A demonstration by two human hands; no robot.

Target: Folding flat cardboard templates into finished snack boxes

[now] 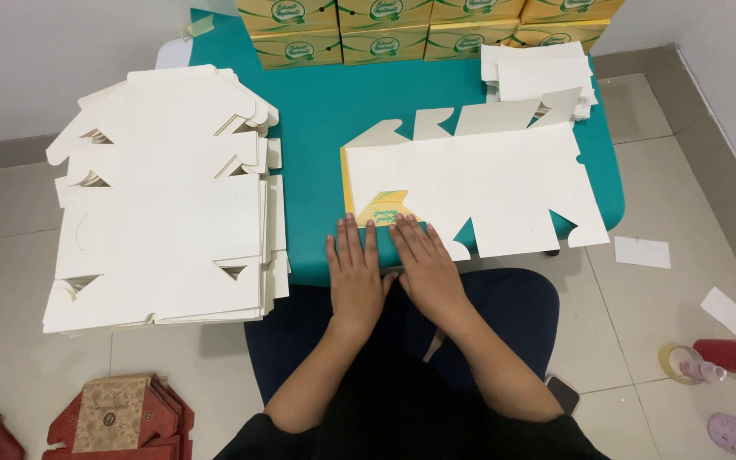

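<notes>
My left hand lies flat, fingers spread and pressed down on the near edge of the teal table, fingertips just touching the folded yellow corner flap of the flat carton blank. My right hand lies beside it, palm down, fingers together and stretched onto the same near edge of the blank; neither hand pinches anything. The blank is thin white card, matte and smooth, with notched tabs along its far and near edges (its printed yellow side shows only at the left rim and that flap). It lies on the right half of the table, its right end reaching past the table's edge.

To my left a thick stack of white blanks overhangs the table's left side, leaving a bare teal strip between it and my blank. At the far edge stand assembled yellow boxes, and a smaller white stack sits just behind the blank. On the tiled floor lie paper scraps, a tape roll and red-brown cartons.
</notes>
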